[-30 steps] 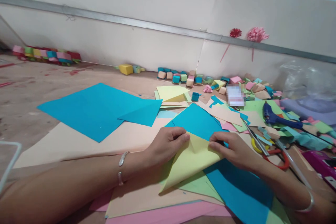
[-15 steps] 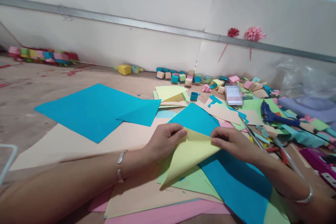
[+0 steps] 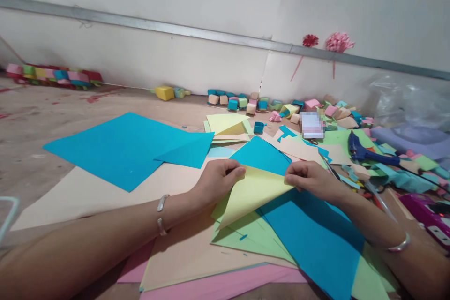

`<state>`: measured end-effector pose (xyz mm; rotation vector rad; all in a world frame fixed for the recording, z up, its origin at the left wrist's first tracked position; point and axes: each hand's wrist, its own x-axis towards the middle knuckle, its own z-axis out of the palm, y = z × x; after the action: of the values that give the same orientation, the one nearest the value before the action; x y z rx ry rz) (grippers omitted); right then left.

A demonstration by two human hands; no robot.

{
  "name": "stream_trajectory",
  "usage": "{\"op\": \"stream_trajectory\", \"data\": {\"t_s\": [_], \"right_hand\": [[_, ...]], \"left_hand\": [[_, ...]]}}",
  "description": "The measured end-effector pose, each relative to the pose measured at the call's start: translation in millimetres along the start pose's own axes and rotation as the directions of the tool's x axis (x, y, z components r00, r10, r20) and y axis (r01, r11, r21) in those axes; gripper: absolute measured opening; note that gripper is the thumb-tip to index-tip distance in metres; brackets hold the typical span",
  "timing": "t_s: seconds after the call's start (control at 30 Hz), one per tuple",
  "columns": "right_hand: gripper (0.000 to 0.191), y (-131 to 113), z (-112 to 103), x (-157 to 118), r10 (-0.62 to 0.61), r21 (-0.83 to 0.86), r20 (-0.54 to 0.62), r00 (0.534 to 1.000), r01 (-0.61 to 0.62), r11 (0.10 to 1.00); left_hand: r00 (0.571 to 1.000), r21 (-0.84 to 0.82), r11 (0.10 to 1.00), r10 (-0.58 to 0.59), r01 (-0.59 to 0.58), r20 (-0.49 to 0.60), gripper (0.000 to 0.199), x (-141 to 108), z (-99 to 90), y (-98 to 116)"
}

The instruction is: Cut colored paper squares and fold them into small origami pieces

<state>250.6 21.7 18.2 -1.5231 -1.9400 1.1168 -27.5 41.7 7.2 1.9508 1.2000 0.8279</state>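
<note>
A yellow sheet of paper (image 3: 258, 192) is folded over along its top edge and held in front of me. My left hand (image 3: 220, 180) pinches its upper left end between thumb and fingers. At the upper right end, my right hand (image 3: 311, 180) grips the same sheet. Blue paper (image 3: 316, 239) lies under the right hand and behind the fold. Below the yellow sheet are green paper (image 3: 253, 239), a peach sheet (image 3: 183, 262) and pink paper (image 3: 218, 286). Another blue sheet (image 3: 123, 150) rests to the left on the peach paper.
A blue glue gun (image 3: 369, 152) lies at right among paper scraps (image 3: 397, 178), near a magenta power strip (image 3: 429, 218). Small paper boxes (image 3: 232, 103) line the wall. Folded yellow papers (image 3: 227, 124) and a small blue box (image 3: 259, 127) sit beyond my hands.
Both hands have lifted slightly with the yellow sheet, and its lower left corner has risen, showing more green paper beneath. The right hand still pinches its end. The view has shifted a little.
</note>
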Motion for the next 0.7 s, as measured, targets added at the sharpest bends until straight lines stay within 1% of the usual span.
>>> {"op": "stream_trajectory", "data": {"t_s": [0.1,0.17,0.3,0.37,0.43,0.47,0.5,0.53,0.6,0.63,0.67,0.7], "right_hand": [[0.029,2,-5,1,0.003,0.113,-0.005,1.000,-0.002,0.994],[0.028,1,-9,0,0.017,0.155,-0.006,1.000,-0.016,0.988],[0.025,-3,-14,-2,0.049,0.155,0.027,0.998,-0.052,0.986],[0.026,-3,-15,-2,0.029,0.108,0.033,0.999,-0.032,0.994],[0.025,-1,-13,-1,-0.046,-0.015,0.006,0.999,0.046,0.999],[0.024,0,-12,-1,-0.114,-0.105,-0.024,0.993,0.111,0.988],[0.023,1,-10,-1,-0.198,-0.206,-0.065,0.978,0.181,0.962],[0.021,1,-7,-1,-0.289,-0.307,-0.110,0.951,0.245,0.920],[0.020,-4,-1,-2,-0.443,-0.459,-0.180,0.878,0.324,0.827],[0.021,-8,3,-3,-0.491,-0.502,-0.193,0.849,0.345,0.793],[0.022,-14,7,-3,-0.520,-0.531,-0.192,0.832,0.358,0.769],[0.023,-22,11,-3,-0.536,-0.547,-0.172,0.826,0.373,0.750]], "left_hand": [[0.998,-0.038,0.998,-0.053,0.052,-0.017,0.032,-1,-1.3,4],[0.997,-0.049,0.997,-0.068,0.067,-0.026,0.033,-1,-1.3,5],[0.999,-0.047,0.998,-0.052,0.051,-0.008,0.032,-1,0.2,5],[0.999,-0.034,0.998,-0.050,0.051,0.016,0.033,-1,1.1,4],[0.999,-0.024,0.999,-0.048,0.048,0.020,0.034,-1,1.9,3],[0.999,-0.024,0.999,-0.042,0.042,0.017,0.033,-2,2.3,3],[0.999,-0.025,0.999,-0.029,0.029,0.014,0.033,-3,2.8,3],[1.000,-0.026,1.000,-0.012,0.013,0.014,0.032,-4,3.2,4],[0.999,-0.016,1.000,0.027,-0.027,0.020,0.031,-8,3.9,7],[0.999,-0.004,0.999,0.049,-0.049,0.024,0.030,-10,4.2,9],[0.997,0.010,0.997,0.070,-0.070,0.029,0.030,-12,4.5,11],[0.995,0.025,0.996,0.089,-0.090,0.033,0.031,-13,4.7,13]]}}
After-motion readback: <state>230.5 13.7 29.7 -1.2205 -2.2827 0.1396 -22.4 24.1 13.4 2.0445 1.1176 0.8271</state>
